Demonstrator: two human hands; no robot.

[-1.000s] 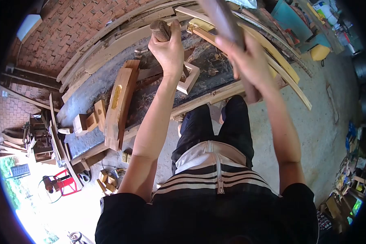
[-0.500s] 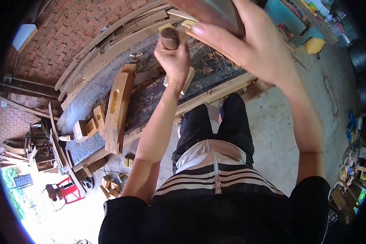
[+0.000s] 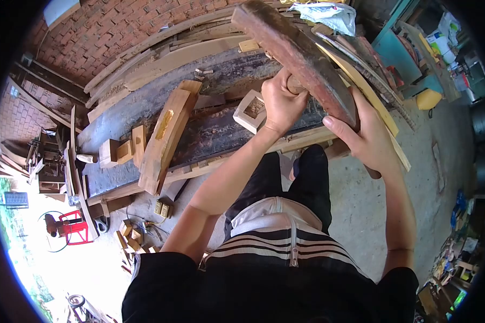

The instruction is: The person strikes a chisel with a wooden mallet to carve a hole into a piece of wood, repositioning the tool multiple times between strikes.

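Observation:
My left hand (image 3: 284,106) is wrapped round the round end of a wooden piece, pressed against the long dark reddish-brown wooden block (image 3: 307,62). On the right, my right hand (image 3: 369,137) grips that block's lower end, thumb on the near face and fingers behind. The block slants from top centre down to the right, above the dark workbench (image 3: 210,129). Under my left wrist lies a pale wooden piece with a square hollow (image 3: 251,110). Further left, a long timber with a cut mortise (image 3: 170,132) lies across the bench.
Small wooden blocks (image 3: 125,151) sit at the bench's left. Long boards (image 3: 172,56) line the brick wall (image 3: 108,40). Yellow strips (image 3: 382,116) lean at the right. On the floor are wood offcuts (image 3: 129,237) and a red stand (image 3: 76,227).
The dark block has come lower and is more fully in view. My left hand has moved right to meet it, and my right hand has moved down to its lower end.

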